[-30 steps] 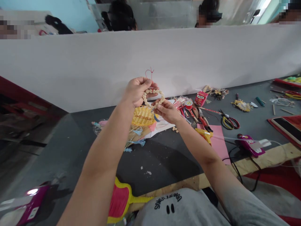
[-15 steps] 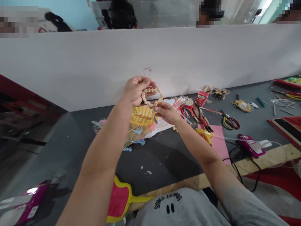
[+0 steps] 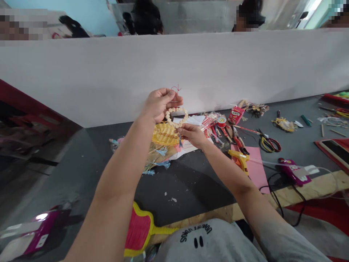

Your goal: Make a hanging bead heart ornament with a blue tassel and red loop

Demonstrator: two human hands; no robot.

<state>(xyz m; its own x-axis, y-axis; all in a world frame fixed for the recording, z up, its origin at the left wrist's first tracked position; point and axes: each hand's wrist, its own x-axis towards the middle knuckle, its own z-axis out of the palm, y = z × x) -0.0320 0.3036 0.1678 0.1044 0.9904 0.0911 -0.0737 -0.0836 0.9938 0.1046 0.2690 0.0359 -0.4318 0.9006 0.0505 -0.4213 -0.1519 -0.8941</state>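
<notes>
A pale beaded ring (image 3: 168,117) hangs in the air between my hands, above the table. My left hand (image 3: 161,103) pinches the thin red cord (image 3: 177,88) at the ring's top; a loop of it sticks up past the thumb. At the ring's lower edge, my right hand (image 3: 193,134) has thumb and fingers closed on it. A small blue tassel (image 3: 180,142) shows just below the right fingertips. Behind and beneath the ring lies a yellow woven basket-like piece (image 3: 165,135), next to white paper (image 3: 188,148) and several light-blue tassels (image 3: 161,165).
A white partition (image 3: 114,80) stands behind the table. To the right lie scissors (image 3: 268,142), a yellow glue gun (image 3: 240,157), pink paper (image 3: 257,167), a red box (image 3: 236,114) and a purple device (image 3: 294,171). A pink-and-yellow fan (image 3: 139,227) lies near my body.
The ring has tipped and sits slightly lower relative to my left hand. The red cord loop has shifted down and right. Both hands keep their hold; the view has moved slightly.
</notes>
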